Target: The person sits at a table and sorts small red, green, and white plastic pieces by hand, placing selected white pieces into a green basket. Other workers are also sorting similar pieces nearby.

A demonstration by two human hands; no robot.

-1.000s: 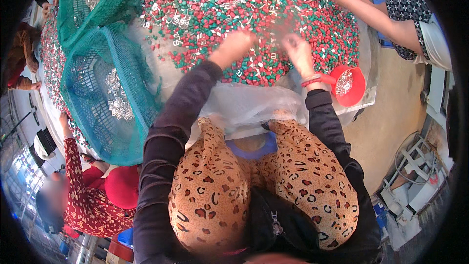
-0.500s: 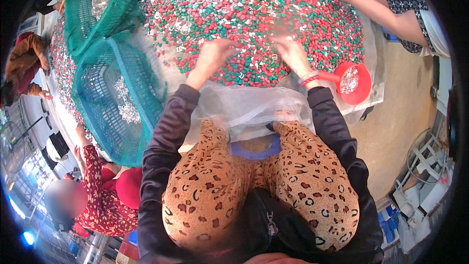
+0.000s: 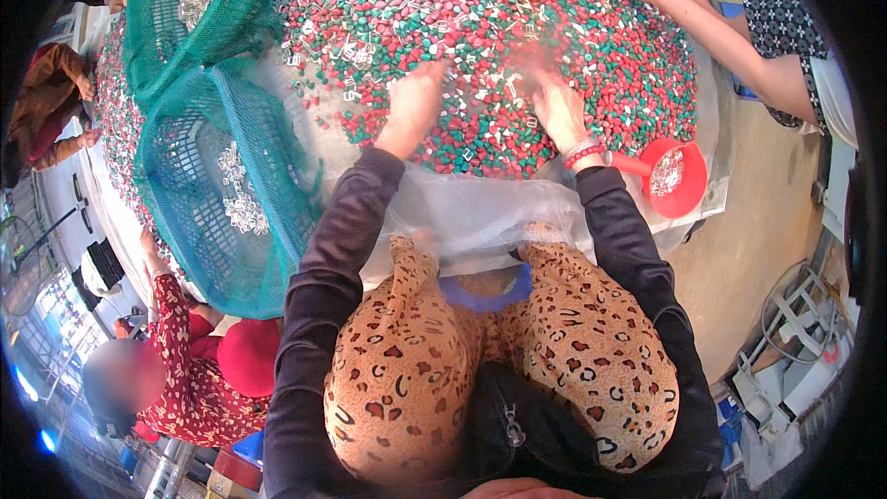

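- Both hands have slid further up into the red and green bead heap (image 3: 480,46) since half a second ago.
- left hand (image 3: 413,103) lies flat, fingers loosely spread, palm down on beads, gripping nothing I can see.
- right hand (image 3: 555,106) too, blurry, at 3 o'clock of the left.
- red scoop (image 3: 676,177) sits at 4 o'clock of the right hand.
- green mesh basket (image 3: 222,185) at 9 o'clock.

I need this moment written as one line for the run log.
left hand: flat on bead pile | right hand: on pile, blurred | red scoop: right of right hand | green net baskets: left
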